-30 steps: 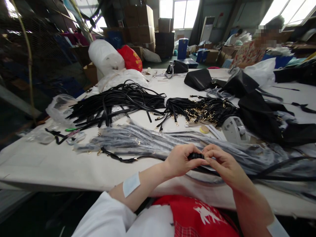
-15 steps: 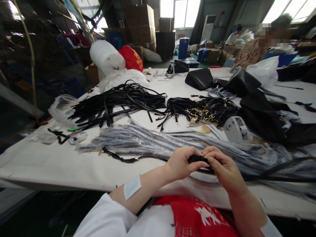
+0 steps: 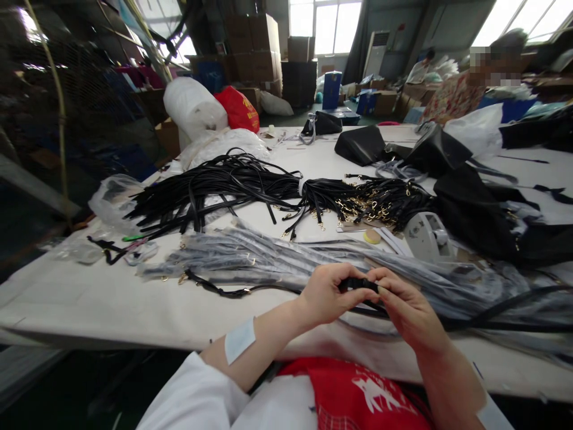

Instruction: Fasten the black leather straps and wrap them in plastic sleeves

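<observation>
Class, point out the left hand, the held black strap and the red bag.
Left hand [image 3: 326, 291]: head view, middle of the hand.
Black strap [image 3: 357, 283]: head view, the gripped section.
Red bag [image 3: 237, 109]: head view, its visible side.

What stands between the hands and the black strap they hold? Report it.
Nothing visible: the left hand and right hand both hold the black strap directly. The plastic-wrapped straps lie on the table, not between.

A loose white sleeve [image 3: 192, 397] fills the lower left; at bottom centre, a red apron [image 3: 308, 373] bears a white printed figure [image 3: 376, 393] and a checked panel [image 3: 335, 420]. 2 pale blue patches [image 3: 240, 341] mark the forearms, 1 each. Left hand [image 3: 329, 292] and right hand [image 3: 405, 307] are bare.
</observation>
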A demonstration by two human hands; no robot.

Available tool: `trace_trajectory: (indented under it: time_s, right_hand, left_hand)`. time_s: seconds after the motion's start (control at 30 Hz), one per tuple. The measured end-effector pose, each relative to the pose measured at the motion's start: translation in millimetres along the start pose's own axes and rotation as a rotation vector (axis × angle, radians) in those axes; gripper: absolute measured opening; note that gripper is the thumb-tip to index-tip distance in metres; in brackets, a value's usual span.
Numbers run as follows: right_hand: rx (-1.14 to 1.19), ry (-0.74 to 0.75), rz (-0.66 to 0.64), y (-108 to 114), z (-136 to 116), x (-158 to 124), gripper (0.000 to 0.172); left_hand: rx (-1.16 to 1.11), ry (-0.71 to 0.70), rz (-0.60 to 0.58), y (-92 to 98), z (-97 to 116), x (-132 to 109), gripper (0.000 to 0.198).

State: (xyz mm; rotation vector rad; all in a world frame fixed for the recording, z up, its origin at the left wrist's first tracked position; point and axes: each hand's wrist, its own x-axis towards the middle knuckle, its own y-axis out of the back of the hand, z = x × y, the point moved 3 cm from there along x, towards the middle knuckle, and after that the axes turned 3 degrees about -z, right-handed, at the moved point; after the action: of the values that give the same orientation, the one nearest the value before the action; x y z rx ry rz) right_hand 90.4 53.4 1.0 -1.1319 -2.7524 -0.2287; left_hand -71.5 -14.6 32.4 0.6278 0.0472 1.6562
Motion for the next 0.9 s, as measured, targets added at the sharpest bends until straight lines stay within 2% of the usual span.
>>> trace_trajectory:
  time_s: [0.17,0.43,0.67,0.9]
  right_hand:
    - [-0.051,-0.006,-0.034,3.0,1.2,0.3,0.021]
    - [0.077,0.042,-0.074,0.0,2.8,-4.1,0.020]
    - [-0.162,0.006,-0.165,2.9,-6.5,-0.7,0.018]
    - [-0.249,0.022,-0.184,0.3,-14.5,5.2,0.029]
  left_hand:
    - [0.003,-0.001,-0.047,-2.6,-0.5,1.8,0.027]
    - [0.003,-0.097,-0.060,-9.1,0.1,4.2,0.026]
    - [0.043,-0.075,-0.124,-13.2,-5.1,-1.1,0.025]
    - [0.037,-0.011,-0.116,-21.3,-11.6,-6.2,0.027]
